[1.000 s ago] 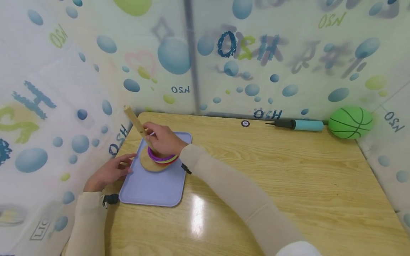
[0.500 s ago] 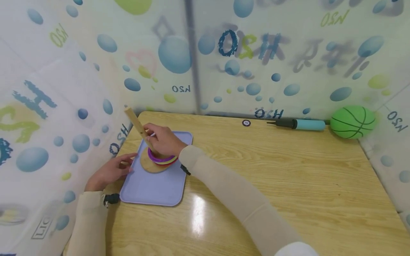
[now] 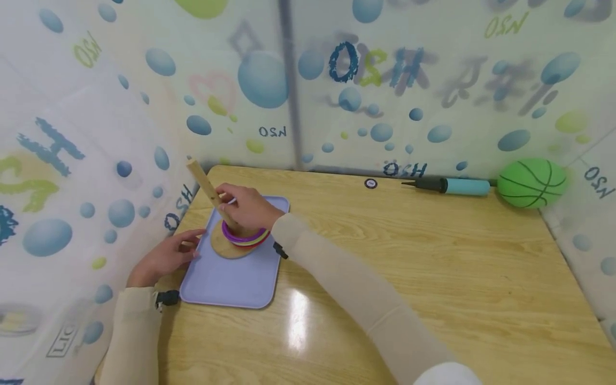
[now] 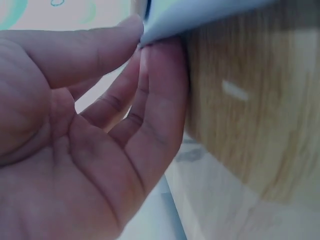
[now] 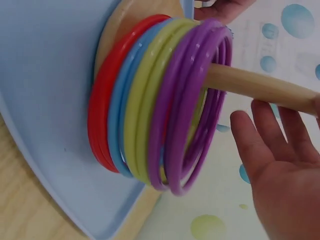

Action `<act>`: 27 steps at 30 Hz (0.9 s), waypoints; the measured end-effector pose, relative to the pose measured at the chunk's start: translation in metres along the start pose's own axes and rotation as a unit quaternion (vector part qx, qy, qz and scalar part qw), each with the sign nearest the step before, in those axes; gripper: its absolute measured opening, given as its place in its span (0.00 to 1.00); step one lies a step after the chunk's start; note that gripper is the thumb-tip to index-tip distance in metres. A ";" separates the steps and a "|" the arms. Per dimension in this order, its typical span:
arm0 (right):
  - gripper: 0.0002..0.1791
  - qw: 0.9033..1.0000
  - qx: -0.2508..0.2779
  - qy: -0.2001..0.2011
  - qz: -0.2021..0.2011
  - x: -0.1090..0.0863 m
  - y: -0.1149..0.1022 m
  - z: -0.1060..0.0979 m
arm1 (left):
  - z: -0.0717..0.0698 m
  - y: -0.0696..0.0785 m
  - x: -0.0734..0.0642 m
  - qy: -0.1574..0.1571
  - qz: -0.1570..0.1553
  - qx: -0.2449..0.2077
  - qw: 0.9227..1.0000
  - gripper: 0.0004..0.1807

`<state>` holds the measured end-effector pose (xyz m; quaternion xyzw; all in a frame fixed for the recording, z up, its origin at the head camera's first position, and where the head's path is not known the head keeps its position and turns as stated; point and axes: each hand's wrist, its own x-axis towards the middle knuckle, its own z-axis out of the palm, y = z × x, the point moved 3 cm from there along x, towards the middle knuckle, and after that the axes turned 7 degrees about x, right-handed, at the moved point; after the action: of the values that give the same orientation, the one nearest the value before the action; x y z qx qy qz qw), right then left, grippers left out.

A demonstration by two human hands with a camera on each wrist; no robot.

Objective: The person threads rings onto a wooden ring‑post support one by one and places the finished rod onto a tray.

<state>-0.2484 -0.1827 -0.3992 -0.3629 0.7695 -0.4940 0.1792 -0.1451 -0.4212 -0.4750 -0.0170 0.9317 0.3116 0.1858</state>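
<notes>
A light-blue tray point(image 3: 226, 283) lies at the left end of the table, bearing a ring-toss stand. The stand has a round wooden base point(image 3: 225, 247) and a wooden post point(image 3: 202, 180). Red point(image 5: 101, 125), blue point(image 5: 116, 115), yellow point(image 5: 136, 105) and purple rings point(image 5: 172, 105) are stacked around the post, resting near the base. My right hand point(image 3: 250, 208) grips the post above the rings, fingertips against the wood. At the tray's left edge, my left hand point(image 3: 166, 256) pinches the rim between thumb point(image 4: 100, 50) and fingers.
A green ball point(image 3: 531, 183) sits at the table's back right corner. Next to it lies a blue and black hand pump point(image 3: 464, 187), with a small round dark disc point(image 3: 370, 184) further left. Patterned curtains point(image 3: 337, 123) enclose the table point(image 3: 409, 256) at the back and sides.
Both hands keep their places on the post and the tray rim. The head view shifts very slightly; nothing else visibly moves.
</notes>
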 end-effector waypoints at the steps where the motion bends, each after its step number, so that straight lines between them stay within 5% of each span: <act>1: 0.18 1.000 0.002 -0.004 0.003 -0.001 -0.001 -0.002 | 0.000 0.000 -0.001 0.001 0.002 0.000 1.000 0.34; 7: 0.23 0.997 0.079 -0.023 0.011 -0.016 -0.006 -0.021 | 0.001 0.007 -0.006 0.010 0.011 0.017 1.000 0.33; 12: 0.22 0.999 0.044 0.004 -0.022 -0.038 -0.007 -0.052 | 0.002 0.025 -0.008 0.011 0.021 0.076 0.997 0.32; 18: 0.20 0.998 0.027 0.048 -0.038 -0.078 0.005 -0.090 | 0.007 0.070 -0.018 0.041 0.070 0.154 0.985 0.40; 22: 0.21 0.997 0.017 0.069 -0.032 -0.111 0.019 -0.112 | 0.015 0.103 -0.030 0.038 0.117 0.138 0.983 0.39; 27: 0.23 0.996 -0.027 0.087 -0.019 -0.156 0.038 -0.140 | 0.027 0.139 -0.037 0.028 0.133 0.124 0.983 0.40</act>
<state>-0.2467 0.0300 -0.3838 -0.3379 0.7882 -0.5062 0.0919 -0.1216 -0.2959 -0.4018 0.1217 0.9619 0.2151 0.1169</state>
